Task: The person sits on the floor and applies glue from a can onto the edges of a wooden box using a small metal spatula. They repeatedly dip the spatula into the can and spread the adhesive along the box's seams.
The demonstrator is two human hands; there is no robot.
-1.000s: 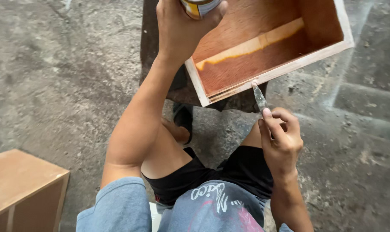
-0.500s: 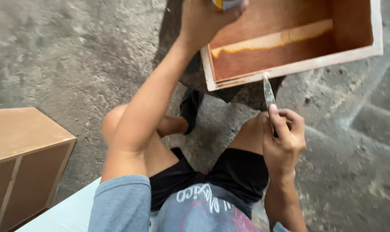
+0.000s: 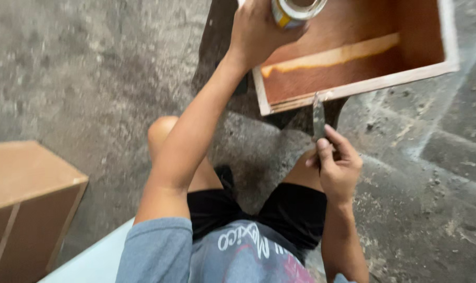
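My left hand (image 3: pixel 259 31) is raised at the top of the head view, gripping a small open can (image 3: pixel 295 9) with a yellow band, held over a shallow wooden box (image 3: pixel 353 89). The box has pale edges and a reddish-brown inside with a lighter yellowish streak (image 3: pixel 332 56) across it. My right hand (image 3: pixel 337 167) sits lower, near my right knee, holding a narrow metal blade (image 3: pixel 318 115) like a putty knife, point up, its tip just at the box's near edge. I am seated, in black shorts and a grey-blue shirt.
A brown wooden cabinet-like box (image 3: pixel 28 199) stands at the lower left on the rough concrete floor (image 3: pixel 91 78). A pale blue surface (image 3: pixel 96 259) shows beside my left side. A raised concrete step (image 3: pixel 447 152) runs along the right.
The view has shifted, so the wooden box and my hands sit further right and lower in the picture. The blade tip now reaches the box's near edge. More of the can shows.
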